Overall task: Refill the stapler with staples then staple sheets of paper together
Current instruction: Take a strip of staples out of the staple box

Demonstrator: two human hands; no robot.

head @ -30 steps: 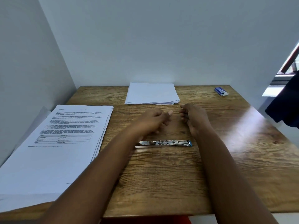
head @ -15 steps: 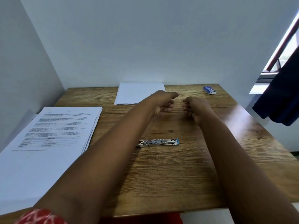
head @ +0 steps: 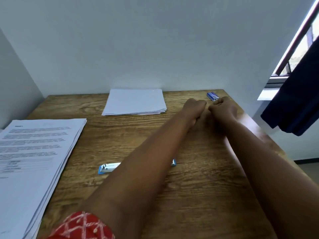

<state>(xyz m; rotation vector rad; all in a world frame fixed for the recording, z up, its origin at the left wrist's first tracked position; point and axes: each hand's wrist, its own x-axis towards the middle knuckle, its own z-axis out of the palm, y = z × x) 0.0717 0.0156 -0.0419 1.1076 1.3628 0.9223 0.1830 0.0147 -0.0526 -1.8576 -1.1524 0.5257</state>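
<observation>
head view, the only one we've got: both our arms have stretched out toward the far right corner since a second ago, when the hands hovered just past the stapler point(head: 110, 167). now our left hand point(head: 194, 107) and right hand point(head: 222, 107) sit side by side right next to the little blue staple box point(head: 213, 96). both look loosely curled, knuckles up, and we can't see anything in either of them, so honestly can't tell what the grip's doing. our guess is we're going for the staples, so the refill's barely begun.

the stapler lies flat and opened out mid-table, shiny metal with blue ends, half hidden under our left forearm. the wooden table point(head: 198, 195) has heavy grain, glossy at the right edge. a blank paper stack point(head: 135, 102) sits at the back, and a printed paper stack point(head: 34, 152) lies fanned on the left.
</observation>
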